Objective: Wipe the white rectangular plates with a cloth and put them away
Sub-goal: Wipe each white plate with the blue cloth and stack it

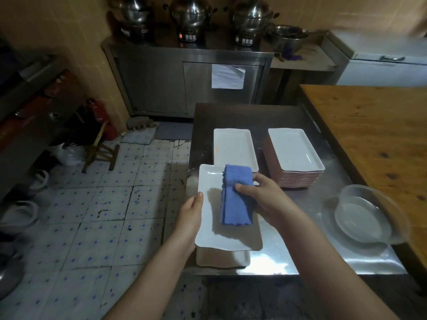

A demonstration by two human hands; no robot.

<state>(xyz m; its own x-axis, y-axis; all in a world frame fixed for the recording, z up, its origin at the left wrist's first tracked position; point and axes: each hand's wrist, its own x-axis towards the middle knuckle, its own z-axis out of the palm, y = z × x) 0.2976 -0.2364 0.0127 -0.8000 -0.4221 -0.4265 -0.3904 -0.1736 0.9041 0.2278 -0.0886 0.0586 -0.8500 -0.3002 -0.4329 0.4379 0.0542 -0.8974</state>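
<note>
A white rectangular plate (209,218) is held above the near left corner of the steel table. My left hand (190,215) grips its left edge, thumb on the rim. My right hand (261,196) pinches a folded blue cloth (234,195) that lies along the plate's middle. Under the held plate sits another white plate (221,258) on the table. Farther back, a single white plate (233,146) lies flat, and to its right stands a tall stack of white plates (294,148).
The steel table (300,227) carries a clear glass bowl (365,213) at the right. A wooden table (381,135) adjoins it on the right. A steel cabinet (184,79) with pots stands behind. Tiled floor (104,215), a wooden stool (99,148) and a red extinguisher (101,116) lie left.
</note>
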